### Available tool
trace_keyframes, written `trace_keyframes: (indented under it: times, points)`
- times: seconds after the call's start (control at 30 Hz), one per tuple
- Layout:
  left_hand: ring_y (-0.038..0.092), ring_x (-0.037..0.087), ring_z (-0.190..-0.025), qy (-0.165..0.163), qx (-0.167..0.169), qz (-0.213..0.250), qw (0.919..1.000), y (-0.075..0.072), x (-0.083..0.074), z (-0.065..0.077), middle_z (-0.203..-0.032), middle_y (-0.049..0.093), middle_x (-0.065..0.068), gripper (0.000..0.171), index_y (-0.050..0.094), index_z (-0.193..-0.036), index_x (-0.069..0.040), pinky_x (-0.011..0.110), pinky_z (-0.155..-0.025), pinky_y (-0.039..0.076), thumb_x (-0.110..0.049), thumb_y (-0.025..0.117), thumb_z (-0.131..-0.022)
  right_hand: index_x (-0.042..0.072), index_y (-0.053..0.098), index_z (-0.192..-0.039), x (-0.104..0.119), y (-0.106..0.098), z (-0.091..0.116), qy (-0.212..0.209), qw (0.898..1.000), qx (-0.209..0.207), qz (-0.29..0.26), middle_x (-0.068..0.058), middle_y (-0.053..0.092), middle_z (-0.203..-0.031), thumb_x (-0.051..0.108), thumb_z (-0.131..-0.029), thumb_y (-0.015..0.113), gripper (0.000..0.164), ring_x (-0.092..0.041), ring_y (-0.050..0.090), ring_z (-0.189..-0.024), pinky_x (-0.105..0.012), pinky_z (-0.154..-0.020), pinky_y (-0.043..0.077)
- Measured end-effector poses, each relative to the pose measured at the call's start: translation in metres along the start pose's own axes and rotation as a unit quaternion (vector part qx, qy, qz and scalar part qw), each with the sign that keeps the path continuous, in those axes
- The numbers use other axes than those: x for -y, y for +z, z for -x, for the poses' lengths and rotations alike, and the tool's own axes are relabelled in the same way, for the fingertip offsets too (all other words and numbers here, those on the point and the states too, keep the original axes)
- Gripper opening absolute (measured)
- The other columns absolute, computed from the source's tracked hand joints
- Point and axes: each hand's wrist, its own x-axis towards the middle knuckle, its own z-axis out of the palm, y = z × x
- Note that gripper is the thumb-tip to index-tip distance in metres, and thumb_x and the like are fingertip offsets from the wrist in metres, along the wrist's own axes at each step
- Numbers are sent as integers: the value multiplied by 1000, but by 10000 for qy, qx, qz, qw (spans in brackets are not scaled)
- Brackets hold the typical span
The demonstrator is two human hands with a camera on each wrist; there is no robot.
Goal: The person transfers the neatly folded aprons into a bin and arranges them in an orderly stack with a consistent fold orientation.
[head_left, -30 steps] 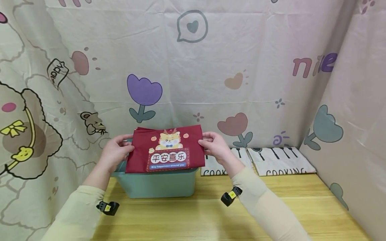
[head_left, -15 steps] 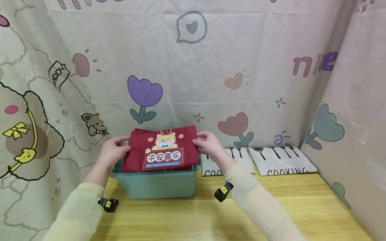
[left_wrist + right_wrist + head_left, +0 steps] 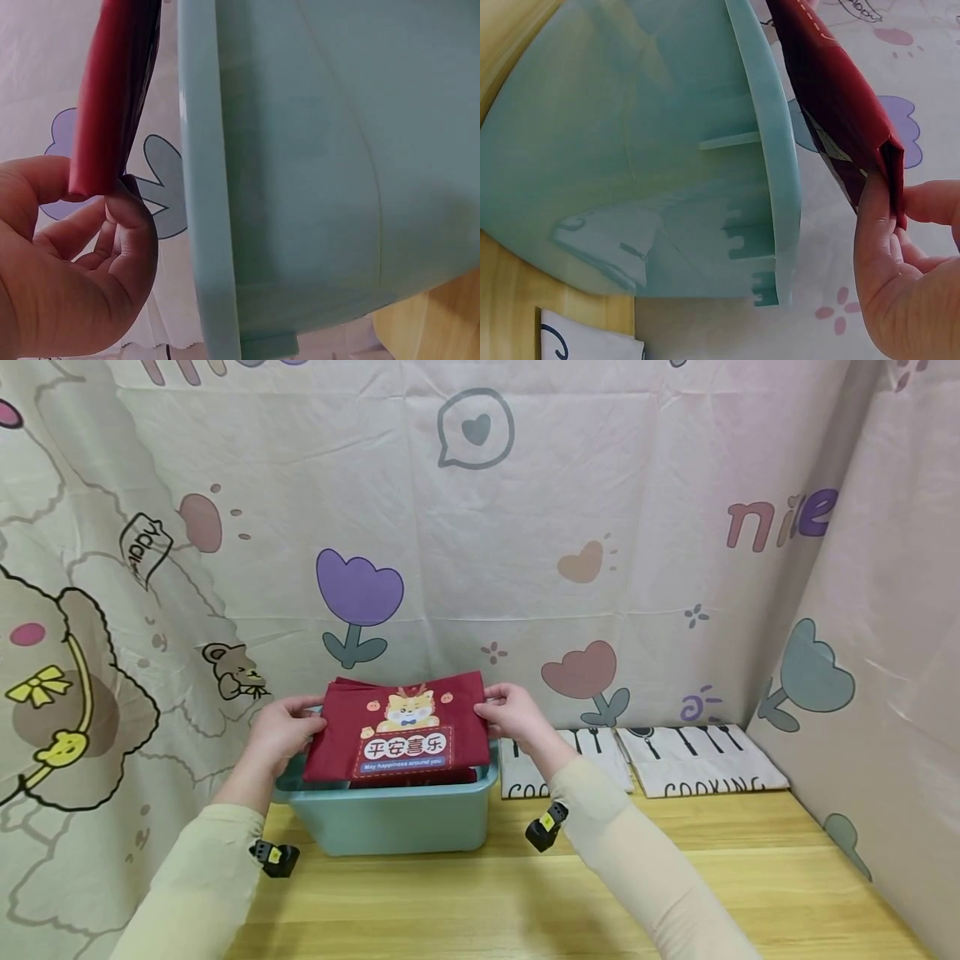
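Observation:
A folded dark red cloth (image 3: 335, 750), printed with a cartoon animal and white lettering, is held up over the light blue-green plastic bin (image 3: 397, 823). At its left end my left hand (image 3: 279, 732) pinches the fold between thumb and fingers. My right hand (image 3: 519, 720) pinches the opposite end the same way. The left wrist view shows the thick folded edge (image 3: 112, 97) in the left hand's grip, beside the bin rim (image 3: 206, 180). In the right wrist view, the fold's open layers (image 3: 840, 90) show at the right thumb. More red fabric (image 3: 420, 779) shows inside the bin, below the held cloth.
Two folded white cloths with black utensil prints, one partly behind my right forearm (image 3: 553, 785) and one farther right (image 3: 705, 762), lie at the back of the wooden table (image 3: 465, 910). A patterned curtain (image 3: 480, 552) hangs behind and at both sides.
Both hands keep their hold while the red cloth shifts left and its lower edge rises a little. The right hand moves left with it. Red fabric inside the bin has come into view below.

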Motion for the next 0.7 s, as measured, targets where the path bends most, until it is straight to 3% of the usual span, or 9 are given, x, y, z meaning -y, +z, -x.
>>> trace_keyframes:
  times: [0.1, 0.2, 0.33, 0.43, 0.6, 0.7]
  points:
    - [58, 30, -96, 37, 54, -222, 9997, -2, 2, 0, -123, 54, 29, 50, 45, -143, 8, 29, -70, 56, -8, 55, -96, -8, 54, -125, 0, 1, -1, -33, 9998, 99, 158, -20, 65, -102, 3, -96, 61, 31, -24, 68, -85, -37, -73, 59]
    - [59, 41, -103, 121, 210, -765, 9968, -6, 6, 1, -128, 51, 35, 51, 43, -142, 12, 41, -80, 57, -11, 55, -97, -7, 51, -131, -3, -2, -2, -260, 9955, 40, 909, -19, 64, -106, 8, -97, 62, 39, -27, 66, -91, -36, -77, 58]
    - [54, 49, -115, 248, 389, -1388, 9892, -9, 14, 4, -133, 46, 39, 55, 39, -141, 15, 52, -89, 52, -17, 54, -100, -4, 53, -132, -11, -12, 0, -819, 9722, -244, 2178, -14, 64, -111, 16, -97, 63, 42, -28, 62, -102, -38, -87, 54]
    - [52, 50, -117, 358, 376, -1569, 9863, -9, 16, 6, -133, 47, 38, 55, 40, -141, 14, 56, -92, 49, -21, 53, -101, -3, 55, -131, -13, -21, 3, -1206, 9598, -223, 2525, -15, 63, -116, 18, -97, 63, 41, -28, 60, -109, -40, -94, 50]
    - [55, 48, -113, 1000, 239, -1876, 9768, -1, 16, 13, -125, 56, 33, 51, 47, -137, 13, 59, -91, 47, -21, 56, -100, -2, 55, -132, -17, -37, 13, -1837, 9444, 40, 2728, -16, 61, -124, 16, -97, 62, 40, -29, 58, -114, -41, -98, 48]
    - [56, 47, -112, 1478, 195, -1933, 9698, 6, 13, 19, -122, 59, 32, 50, 49, -136, 13, 58, -93, 47, -20, 57, -99, 0, 56, -133, -23, -47, 19, -2227, 9253, 87, 3067, -15, 60, -130, 18, -97, 63, 41, -30, 56, -120, -43, -100, 47]
